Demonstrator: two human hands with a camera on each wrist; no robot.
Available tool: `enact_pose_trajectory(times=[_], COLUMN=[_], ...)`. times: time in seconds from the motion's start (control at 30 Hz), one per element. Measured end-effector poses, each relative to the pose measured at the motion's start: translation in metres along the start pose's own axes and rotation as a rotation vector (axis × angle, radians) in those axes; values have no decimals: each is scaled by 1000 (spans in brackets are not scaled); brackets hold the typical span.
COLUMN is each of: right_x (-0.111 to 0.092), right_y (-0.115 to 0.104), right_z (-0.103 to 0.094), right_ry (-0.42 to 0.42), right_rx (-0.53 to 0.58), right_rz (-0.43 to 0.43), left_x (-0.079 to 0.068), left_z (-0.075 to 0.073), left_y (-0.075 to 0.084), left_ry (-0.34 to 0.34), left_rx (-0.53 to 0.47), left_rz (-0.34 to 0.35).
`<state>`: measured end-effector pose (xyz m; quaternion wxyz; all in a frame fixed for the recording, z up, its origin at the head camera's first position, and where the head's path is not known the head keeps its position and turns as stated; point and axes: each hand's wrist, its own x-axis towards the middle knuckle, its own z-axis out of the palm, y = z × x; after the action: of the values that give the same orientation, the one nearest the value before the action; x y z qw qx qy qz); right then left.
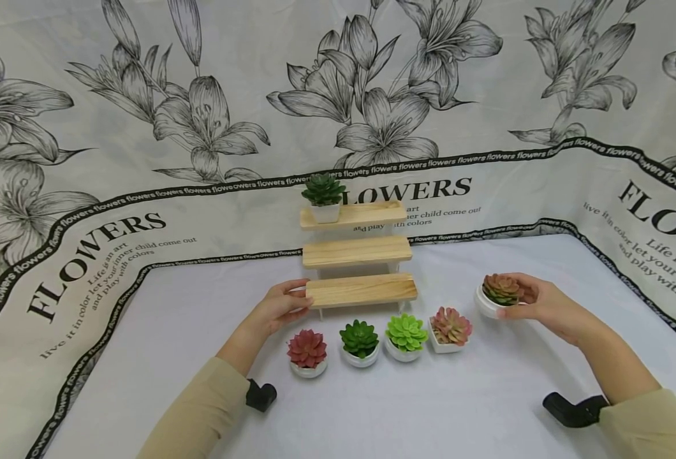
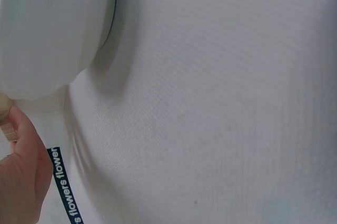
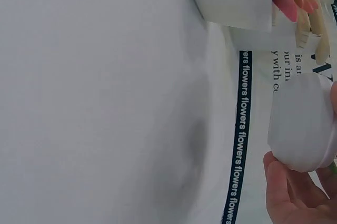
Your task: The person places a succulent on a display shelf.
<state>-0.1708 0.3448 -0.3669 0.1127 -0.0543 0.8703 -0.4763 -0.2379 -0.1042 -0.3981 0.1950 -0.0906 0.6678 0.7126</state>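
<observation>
My left hand (image 1: pixel 283 305) pinches the left end of the lowest wooden tier (image 1: pixel 361 291) of a three-step stand. In the left wrist view, the fingers (image 2: pixel 26 145) meet the wood's edge (image 2: pixel 7 121), below a large white pot (image 2: pixel 52 29). Off to the right, my right hand (image 1: pixel 544 309) grips a reddish-brown succulent (image 1: pixel 501 290) in a round white pot (image 3: pixel 303 121). Thumb and fingers hold this pot by its sides, raised over the cloth, with a shadow beneath it. A dark green succulent (image 1: pixel 323 191) in a white pot stands on the top tier, at its left.
In front of the stand sit a red succulent (image 1: pixel 307 349), a dark green one (image 1: pixel 360 339), a bright green one (image 1: pixel 406 333) and a pink one (image 1: pixel 451 326), all in white pots. The middle tier (image 1: pixel 356 252) is bare wood. A flower-printed cloth (image 1: pixel 246 223) hangs behind.
</observation>
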Motion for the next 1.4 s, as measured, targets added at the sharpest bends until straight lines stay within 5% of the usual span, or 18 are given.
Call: enact_pose_trajectory(times=[1.4], right_x=[32], right_y=[-75], right_z=[-23], right_ry=[62], right_rx=[15], right_rz=[-27], left_x=[1], left_z=[0], left_y=[-1], left_ry=[8], left_rx=[4], left_rz=[4])
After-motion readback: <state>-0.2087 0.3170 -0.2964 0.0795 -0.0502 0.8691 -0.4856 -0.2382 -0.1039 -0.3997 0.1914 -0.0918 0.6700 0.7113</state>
